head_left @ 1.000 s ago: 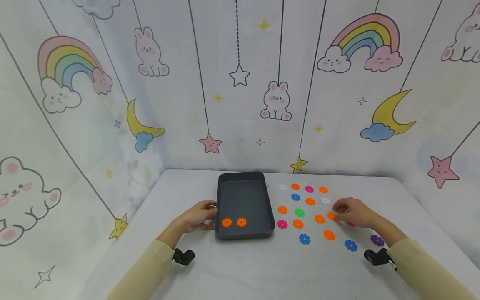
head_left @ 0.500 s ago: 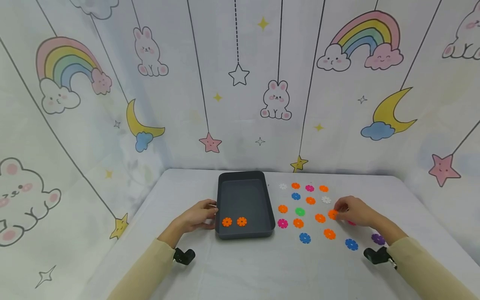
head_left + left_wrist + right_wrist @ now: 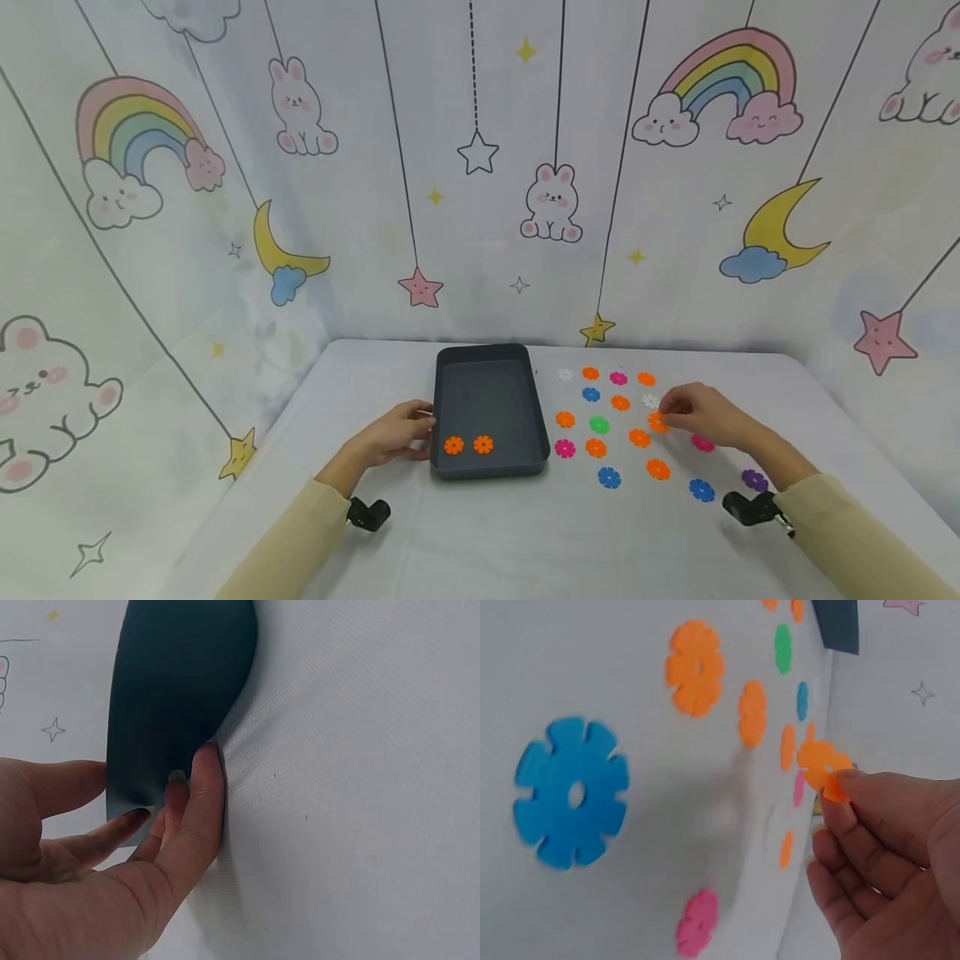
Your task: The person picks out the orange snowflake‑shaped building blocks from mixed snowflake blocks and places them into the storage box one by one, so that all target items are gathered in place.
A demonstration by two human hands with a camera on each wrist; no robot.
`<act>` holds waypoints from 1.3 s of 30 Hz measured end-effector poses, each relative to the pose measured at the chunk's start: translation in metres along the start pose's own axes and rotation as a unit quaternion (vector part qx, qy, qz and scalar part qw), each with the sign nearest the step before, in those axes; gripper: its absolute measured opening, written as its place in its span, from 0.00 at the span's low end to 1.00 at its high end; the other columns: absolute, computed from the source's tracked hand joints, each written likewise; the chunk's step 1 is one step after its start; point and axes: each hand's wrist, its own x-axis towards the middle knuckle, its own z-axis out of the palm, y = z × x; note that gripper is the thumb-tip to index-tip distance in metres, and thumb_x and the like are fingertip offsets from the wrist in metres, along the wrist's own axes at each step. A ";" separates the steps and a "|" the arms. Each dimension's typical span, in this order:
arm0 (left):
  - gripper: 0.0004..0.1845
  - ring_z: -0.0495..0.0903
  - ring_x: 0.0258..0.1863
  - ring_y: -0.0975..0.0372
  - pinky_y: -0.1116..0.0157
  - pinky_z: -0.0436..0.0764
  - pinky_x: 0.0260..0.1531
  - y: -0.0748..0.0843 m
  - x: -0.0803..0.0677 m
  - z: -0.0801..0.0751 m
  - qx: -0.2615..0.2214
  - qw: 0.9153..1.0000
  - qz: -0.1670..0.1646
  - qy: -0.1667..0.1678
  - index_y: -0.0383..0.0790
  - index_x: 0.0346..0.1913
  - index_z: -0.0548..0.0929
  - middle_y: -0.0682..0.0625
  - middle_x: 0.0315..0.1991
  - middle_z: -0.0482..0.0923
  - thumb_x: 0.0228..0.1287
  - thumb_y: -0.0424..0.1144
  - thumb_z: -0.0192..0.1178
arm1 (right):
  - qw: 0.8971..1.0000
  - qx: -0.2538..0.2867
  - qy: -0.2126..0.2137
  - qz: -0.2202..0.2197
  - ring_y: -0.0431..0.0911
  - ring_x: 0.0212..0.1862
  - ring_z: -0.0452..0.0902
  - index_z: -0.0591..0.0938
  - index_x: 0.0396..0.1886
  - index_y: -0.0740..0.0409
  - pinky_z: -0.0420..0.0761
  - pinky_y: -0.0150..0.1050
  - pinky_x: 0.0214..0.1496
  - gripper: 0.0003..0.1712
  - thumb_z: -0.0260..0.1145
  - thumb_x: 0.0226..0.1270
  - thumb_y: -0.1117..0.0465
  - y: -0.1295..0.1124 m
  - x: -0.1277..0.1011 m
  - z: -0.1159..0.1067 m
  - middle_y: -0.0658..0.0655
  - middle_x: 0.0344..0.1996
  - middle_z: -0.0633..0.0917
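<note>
Right wrist view shows the right hand point(image 3: 889, 859) pinching an orange plastic flower disc point(image 3: 823, 769), seemingly lifted, right of the dark grey tray point(image 3: 489, 412); left hand point(image 3: 390, 433) fingers touch the tray's left wall.

Orange snowflake disc point(image 3: 657, 422): flat plastic piece with a notched rim and a centre hole, pinched at one edge by the right hand point(image 3: 701, 417) and lifted clear of the white table, to the right of the tray. Dark grey tray point(image 3: 489, 398): rectangular, shallow, upright on the table; two orange discs point(image 3: 468, 445) lie flat at its near end. The left hand point(image 3: 393, 433) touches the tray's left wall.
</note>
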 end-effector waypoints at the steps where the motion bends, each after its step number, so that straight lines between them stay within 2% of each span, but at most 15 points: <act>1: 0.25 0.77 0.58 0.46 0.51 0.87 0.46 0.000 0.000 0.000 0.000 1.000 0.000 0.000 0.29 0.74 0.64 0.33 0.67 0.69 0.80 0.34 0.51 | 1.000 0.005 0.000 -0.003 0.46 0.40 0.78 0.84 0.44 0.63 0.83 0.29 0.41 0.09 0.70 0.69 0.63 -0.001 0.002 0.001 0.51 0.37 0.85; 7: 0.25 0.77 0.57 0.46 0.50 0.87 0.47 -0.001 -0.001 0.001 -0.003 1.000 -0.004 0.002 0.29 0.74 0.64 0.33 0.67 0.69 0.79 0.33 0.51 | 0.999 0.025 -0.003 -0.022 0.47 0.40 0.80 0.85 0.43 0.61 0.84 0.30 0.42 0.07 0.70 0.70 0.62 -0.018 0.011 0.006 0.51 0.36 0.86; 15: 0.25 0.77 0.57 0.46 0.50 0.87 0.47 0.000 -0.002 0.001 -0.004 1.000 -0.003 0.006 0.29 0.73 0.64 0.33 0.66 0.69 0.79 0.33 0.51 | 0.999 0.011 0.013 -0.050 0.46 0.40 0.79 0.85 0.43 0.63 0.83 0.32 0.42 0.07 0.69 0.70 0.64 -0.046 0.018 0.014 0.50 0.34 0.85; 22: 0.25 0.76 0.58 0.46 0.51 0.87 0.46 0.000 -0.001 0.001 0.000 1.000 -0.001 0.002 0.30 0.74 0.64 0.33 0.67 0.69 0.79 0.33 0.51 | 0.998 0.025 0.023 -0.045 0.46 0.40 0.79 0.85 0.40 0.58 0.83 0.31 0.42 0.02 0.69 0.70 0.65 -0.061 0.028 0.023 0.49 0.34 0.85; 29: 0.25 0.77 0.57 0.46 0.51 0.87 0.46 -0.001 0.000 0.000 -0.001 1.000 -0.002 0.002 0.30 0.74 0.64 0.33 0.67 0.69 0.79 0.34 0.52 | 0.997 0.050 0.031 -0.042 0.47 0.40 0.80 0.86 0.41 0.59 0.83 0.34 0.42 0.03 0.69 0.70 0.64 -0.080 0.038 0.035 0.51 0.35 0.86; 39: 0.26 0.77 0.57 0.47 0.51 0.87 0.46 -0.001 0.001 -0.001 -0.002 1.000 -0.001 0.000 0.30 0.74 0.64 0.33 0.68 0.69 0.79 0.34 0.52 | 0.995 0.066 0.014 -0.079 0.46 0.38 0.80 0.86 0.40 0.59 0.83 0.36 0.41 0.03 0.68 0.70 0.65 -0.107 0.050 0.055 0.55 0.35 0.86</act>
